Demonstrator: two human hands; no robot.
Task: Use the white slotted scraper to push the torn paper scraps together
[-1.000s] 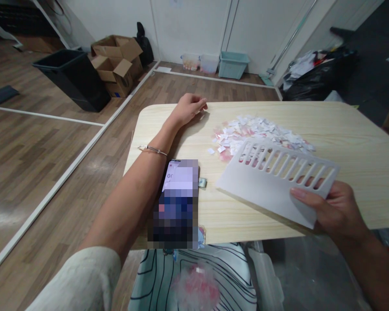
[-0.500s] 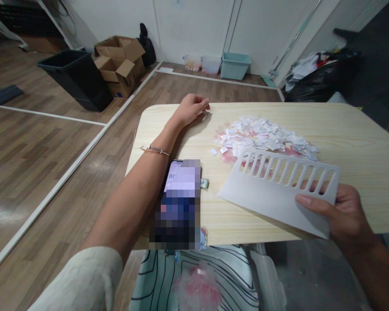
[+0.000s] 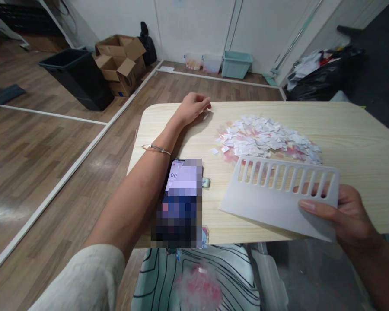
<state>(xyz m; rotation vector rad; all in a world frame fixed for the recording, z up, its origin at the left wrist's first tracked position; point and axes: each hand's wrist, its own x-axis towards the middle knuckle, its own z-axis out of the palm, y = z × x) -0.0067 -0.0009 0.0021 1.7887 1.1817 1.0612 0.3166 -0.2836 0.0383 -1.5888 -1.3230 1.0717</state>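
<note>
A white slotted panel (image 3: 262,198), with a row of long rounded openings along its far edge, is gripped at its right end by my right hand (image 3: 346,211). My thumb lies on its face and the fingers pass behind it, partly seen through the slots. Just beyond the panel lies a loose pile of small white paper pieces (image 3: 262,136) mixed with pinkish, shiny bits. My left hand (image 3: 194,108) rests on the far left of the table, fingers loosely bent and holding nothing. Beside my left forearm is a phone (image 3: 184,177), partly blurred out.
The pale wooden table (image 3: 353,138) fills the middle. A pink, cloudy plastic bundle (image 3: 199,287) lies on my striped lap. On the floor stand a black bin (image 3: 81,80), cardboard boxes (image 3: 121,65) and a teal tub (image 3: 236,65); a black bag (image 3: 330,77) sits at right.
The slotted panel in my right hand has tipped slightly, its slotted edge coming a little nearer to me. My left hand stays in place; the view shifts slightly.
</note>
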